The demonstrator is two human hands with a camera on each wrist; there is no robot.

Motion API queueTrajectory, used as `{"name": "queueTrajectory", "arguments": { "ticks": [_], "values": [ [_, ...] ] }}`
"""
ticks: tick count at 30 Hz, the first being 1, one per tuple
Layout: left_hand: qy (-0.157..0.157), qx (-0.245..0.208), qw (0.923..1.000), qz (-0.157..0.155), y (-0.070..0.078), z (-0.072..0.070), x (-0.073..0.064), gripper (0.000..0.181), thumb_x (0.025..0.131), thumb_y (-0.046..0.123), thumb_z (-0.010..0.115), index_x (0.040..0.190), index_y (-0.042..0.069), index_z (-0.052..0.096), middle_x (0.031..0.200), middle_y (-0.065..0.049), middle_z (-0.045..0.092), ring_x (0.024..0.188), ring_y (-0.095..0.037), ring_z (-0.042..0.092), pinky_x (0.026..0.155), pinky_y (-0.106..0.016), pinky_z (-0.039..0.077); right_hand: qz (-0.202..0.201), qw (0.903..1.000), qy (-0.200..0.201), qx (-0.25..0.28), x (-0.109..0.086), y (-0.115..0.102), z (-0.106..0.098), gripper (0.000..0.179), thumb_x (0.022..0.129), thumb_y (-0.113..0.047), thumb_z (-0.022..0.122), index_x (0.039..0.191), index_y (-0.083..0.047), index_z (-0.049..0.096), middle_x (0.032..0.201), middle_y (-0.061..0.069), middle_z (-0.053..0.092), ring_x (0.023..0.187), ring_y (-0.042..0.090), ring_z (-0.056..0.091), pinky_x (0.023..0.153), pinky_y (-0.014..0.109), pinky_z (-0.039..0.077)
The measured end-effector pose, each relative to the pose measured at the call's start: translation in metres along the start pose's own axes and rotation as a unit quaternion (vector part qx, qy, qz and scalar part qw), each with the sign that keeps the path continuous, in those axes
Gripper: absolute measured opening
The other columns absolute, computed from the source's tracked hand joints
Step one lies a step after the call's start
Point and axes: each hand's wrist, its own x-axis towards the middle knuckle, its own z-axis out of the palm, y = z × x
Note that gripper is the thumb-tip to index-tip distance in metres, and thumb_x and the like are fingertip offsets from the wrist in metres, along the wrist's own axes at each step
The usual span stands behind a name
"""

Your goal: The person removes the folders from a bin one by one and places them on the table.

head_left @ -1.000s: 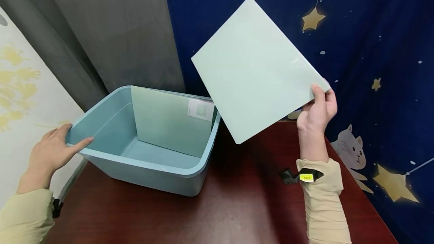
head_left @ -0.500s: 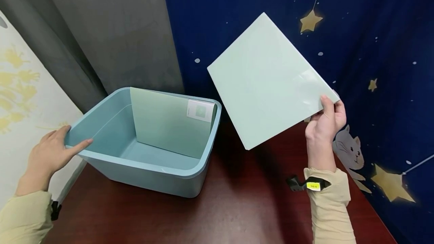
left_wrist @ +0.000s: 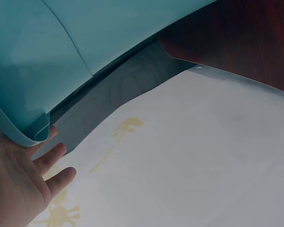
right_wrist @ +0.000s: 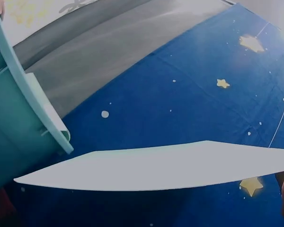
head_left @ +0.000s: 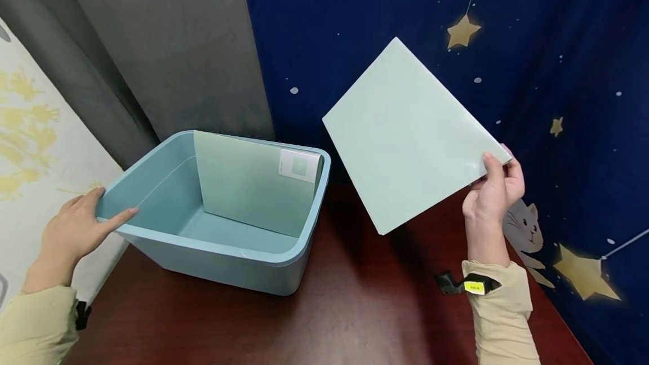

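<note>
My right hand [head_left: 492, 190] pinches one corner of a thin, flat, pale green rectangle [head_left: 413, 142], thumb in front and fingers behind. Tilted onto a corner, it is held up in the air to the right of a light blue plastic tub [head_left: 230, 272]. In the right wrist view this rectangle [right_wrist: 142, 170] shows nearly edge-on. My left hand [head_left: 76, 230] holds the tub's left end, thumb over the rim and fingers outside; the left wrist view shows those fingers spread beneath the rim [left_wrist: 23, 141]. A second green rectangle [head_left: 248, 185] with a white label [head_left: 298, 165] leans inside the tub's back wall.
The tub stands on a dark red wooden table [head_left: 334, 320]. Behind hang a grey curtain [head_left: 192, 44] and a blue curtain [head_left: 345, 16] printed with stars. A white surface with yellow prints [head_left: 30, 128] borders the table on the left.
My right hand has moved right and downward with the pale green rectangle, farther from the tub. The left hand and the tub stay in place.
</note>
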Motion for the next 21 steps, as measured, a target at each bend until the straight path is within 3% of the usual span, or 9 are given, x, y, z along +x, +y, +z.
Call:
{"name": "queueTrajectory", "arguments": {
  "ticks": [7, 21],
  "values": [
    [0.000, 0.003, 1.0000, -0.001, -0.001, 0.001, 0.000, 0.094, 0.082, 0.058, 0.047, 0.141, -0.008, 0.014, 0.136, -0.035, 0.026, 0.120, -0.053, 0.025, 0.085, -0.067, 0.027, -0.006, 0.9998, -0.004, -0.018, -0.001, 0.005, -0.010, 0.035, 0.073, 0.012, 0.067, 0.106, 0.009, 0.056, 0.103, 0.020, 0.056, 0.088, 0.027, 0.063, 0.070, 0.030, 0.054],
    [0.004, -0.007, 1.0000, 0.005, -0.001, 0.001, 0.000, 0.092, 0.083, 0.056, 0.049, 0.142, -0.007, 0.014, 0.134, -0.036, 0.029, 0.117, -0.054, 0.027, 0.084, -0.067, 0.027, 0.024, 0.9983, -0.012, -0.051, -0.007, 0.015, -0.030, 0.033, 0.074, 0.013, 0.065, 0.106, 0.007, 0.057, 0.102, 0.020, 0.057, 0.091, 0.026, 0.062, 0.071, 0.029, 0.054]
  ]
}}
